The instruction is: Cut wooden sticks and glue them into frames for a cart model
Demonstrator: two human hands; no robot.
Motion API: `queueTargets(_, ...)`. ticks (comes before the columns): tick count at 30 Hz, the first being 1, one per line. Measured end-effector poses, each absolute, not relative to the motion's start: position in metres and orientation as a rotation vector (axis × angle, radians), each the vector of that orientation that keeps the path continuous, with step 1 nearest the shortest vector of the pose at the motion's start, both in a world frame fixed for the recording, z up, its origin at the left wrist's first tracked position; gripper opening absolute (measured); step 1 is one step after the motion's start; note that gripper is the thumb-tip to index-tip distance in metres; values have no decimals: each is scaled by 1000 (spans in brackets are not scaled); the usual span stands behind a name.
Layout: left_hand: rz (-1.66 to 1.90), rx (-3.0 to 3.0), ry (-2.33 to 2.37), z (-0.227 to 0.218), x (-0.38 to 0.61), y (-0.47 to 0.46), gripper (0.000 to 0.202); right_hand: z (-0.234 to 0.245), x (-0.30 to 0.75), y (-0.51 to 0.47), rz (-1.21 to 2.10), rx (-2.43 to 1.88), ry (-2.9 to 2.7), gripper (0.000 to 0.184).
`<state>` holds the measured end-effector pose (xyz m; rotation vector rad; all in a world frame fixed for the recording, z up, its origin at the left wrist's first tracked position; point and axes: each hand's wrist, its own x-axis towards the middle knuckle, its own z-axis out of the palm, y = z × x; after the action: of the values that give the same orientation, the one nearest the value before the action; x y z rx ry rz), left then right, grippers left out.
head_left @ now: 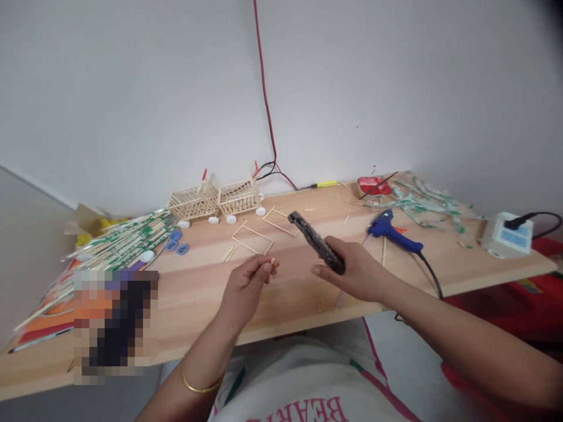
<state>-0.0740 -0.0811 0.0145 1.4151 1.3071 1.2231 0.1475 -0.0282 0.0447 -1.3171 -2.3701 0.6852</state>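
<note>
My left hand (246, 287) is closed in a pinch over the wooden table (197, 299), with the pale tip of a small wooden stick piece (273, 261) between thumb and fingers. My right hand (352, 266) grips a long black-and-grey hand tool (314, 237) that looks like a utility knife, its far end raised toward the upper left. Just beyond my left hand lies an angular frame of thin sticks (240, 239), with a second stick frame (281, 225) behind it. A few short loose sticks (229, 253) lie to their left.
Two small stick-built carts (193, 202) with white wheels stand near the wall. Blue discs (182, 248) and wrapped sticks (132, 240) lie left. A blue glue gun (393, 231), a red container (373, 186), plastic wrappers (422, 199) and a white power box (505, 237) are at right.
</note>
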Motion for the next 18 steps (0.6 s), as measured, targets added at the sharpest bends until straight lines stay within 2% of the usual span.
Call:
queueTargets(5, 1124, 1463, 1493, 16, -94, -75, 21, 38, 152, -35, 698, -1327, -2389, 31)
queueTargets(11, 727, 1841, 2016, 12, -141, -57, 20, 31, 155, -39, 719, -1364, -2436, 27)
queueTargets(15, 415, 1976, 2026, 4, -142, -51, 22, 28, 151, -41, 754, -1354, -2467, 25)
queueTargets(18, 351, 1996, 1976, 3, -140, -51, 24, 28, 151, -42, 749, -1364, -2490, 25)
